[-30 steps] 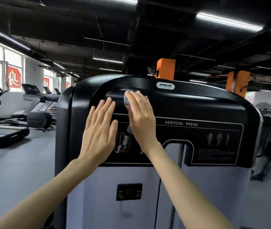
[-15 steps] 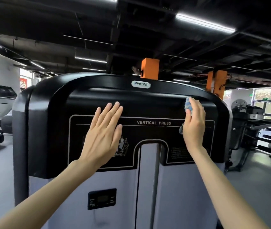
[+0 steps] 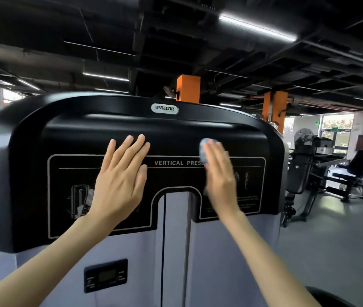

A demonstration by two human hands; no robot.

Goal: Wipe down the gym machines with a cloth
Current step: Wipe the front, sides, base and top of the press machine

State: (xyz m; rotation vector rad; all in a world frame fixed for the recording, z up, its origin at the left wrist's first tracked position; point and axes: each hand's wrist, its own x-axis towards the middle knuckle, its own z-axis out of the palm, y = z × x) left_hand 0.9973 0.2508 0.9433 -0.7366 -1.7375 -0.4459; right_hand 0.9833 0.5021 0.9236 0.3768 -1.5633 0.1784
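Left hand (image 3: 118,187) spread flat on glossy black rounded shroud (image 3: 198,129), right hand (image 3: 220,180) — blurred — flat, pressing bunched blue cloth (image 3: 204,149)

You have two hands up, left hand (image 3: 118,187) and right hand (image 3: 220,182), one cloth (image 3: 203,149), one machine (image 3: 176,129), two orange posts (image 3: 188,87) (image 3: 274,107).

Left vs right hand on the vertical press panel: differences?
Left hand lies bare and flat on the black panel; right hand presses a blue cloth against it. Left hand is sharp; right hand is motion-blurred. Left hand sits left of the arch cutout, right hand right of it. Shared: fingers straight, pointing up.
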